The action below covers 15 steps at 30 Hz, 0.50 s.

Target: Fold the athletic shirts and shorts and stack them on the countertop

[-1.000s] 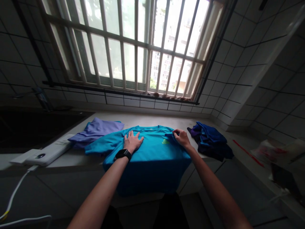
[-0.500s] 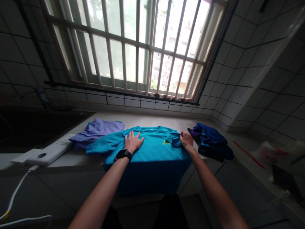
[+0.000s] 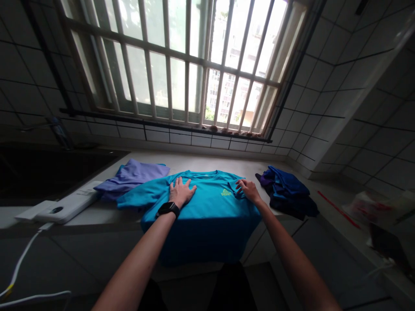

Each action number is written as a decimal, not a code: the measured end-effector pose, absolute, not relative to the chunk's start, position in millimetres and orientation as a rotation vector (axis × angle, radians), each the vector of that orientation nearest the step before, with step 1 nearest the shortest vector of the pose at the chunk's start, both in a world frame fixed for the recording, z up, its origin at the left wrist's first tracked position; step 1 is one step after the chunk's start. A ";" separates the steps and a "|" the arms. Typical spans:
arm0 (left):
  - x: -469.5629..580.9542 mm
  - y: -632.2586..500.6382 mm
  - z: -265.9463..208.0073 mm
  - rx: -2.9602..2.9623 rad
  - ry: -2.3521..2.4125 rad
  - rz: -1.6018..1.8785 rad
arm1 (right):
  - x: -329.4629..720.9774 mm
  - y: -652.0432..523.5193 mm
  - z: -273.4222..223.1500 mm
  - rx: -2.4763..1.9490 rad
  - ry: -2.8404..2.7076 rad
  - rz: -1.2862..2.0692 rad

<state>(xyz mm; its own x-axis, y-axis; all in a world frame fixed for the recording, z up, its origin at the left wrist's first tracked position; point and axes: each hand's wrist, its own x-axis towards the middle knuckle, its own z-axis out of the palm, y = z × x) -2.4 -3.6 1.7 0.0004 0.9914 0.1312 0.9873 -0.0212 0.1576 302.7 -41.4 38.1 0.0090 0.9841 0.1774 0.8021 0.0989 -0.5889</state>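
Note:
A turquoise T-shirt [image 3: 201, 203] with a yellow-green chest logo lies face up, its collar toward the window and its lower part hanging over the counter's front edge. My left hand [image 3: 182, 192] rests flat on the chest near the left shoulder, fingers spread, a black watch on the wrist. On the right, that sleeve [image 3: 234, 188] is turned inward over the shirt. Just over this fold is my right hand [image 3: 248, 190], its fingers slightly bent and a little apart. The left sleeve [image 3: 136, 196] stretches out sideways.
A lilac garment [image 3: 138, 172] lies left of the shirt, and a pile of dark blue clothes [image 3: 287, 192] sits to its right. At the counter's [image 3: 181, 157] left are a white power bank [image 3: 65, 209] with a cable and a dark sink [image 3: 48, 168]. A barred window [image 3: 181, 65] is behind.
My right hand has moved slightly left and loosened its grip on the folded sleeve, which now lies flatter with the logo more exposed. My left hand stays in place.

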 end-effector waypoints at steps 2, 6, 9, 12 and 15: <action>-2.4 -3.6 1.7 2.205 2.182 0.309 | 304.9 -41.2 39.8 -1.767 -1.755 0.387; -2.3 -3.1 0.8 2.201 2.184 0.316 | 310.6 -47.5 35.6 -1.922 -1.940 0.148; -2.3 -2.5 -0.4 2.203 2.183 0.337 | 309.7 -55.6 28.9 -1.948 -2.074 0.119; -2.5 -2.0 -0.8 2.204 2.178 0.346 | 307.3 -60.6 27.8 -1.924 -2.110 0.061; -2.7 -1.9 -0.4 2.200 2.171 0.345 | 310.0 -61.3 36.3 -1.911 -2.029 -0.011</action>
<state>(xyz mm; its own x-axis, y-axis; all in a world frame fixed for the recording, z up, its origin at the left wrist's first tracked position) -2.7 -1.9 -0.4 0.0010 0.9908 0.1350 0.9839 -0.0251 0.1769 310.0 -61.3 36.3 -0.0266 0.9659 0.2577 0.9685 0.0888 -0.2327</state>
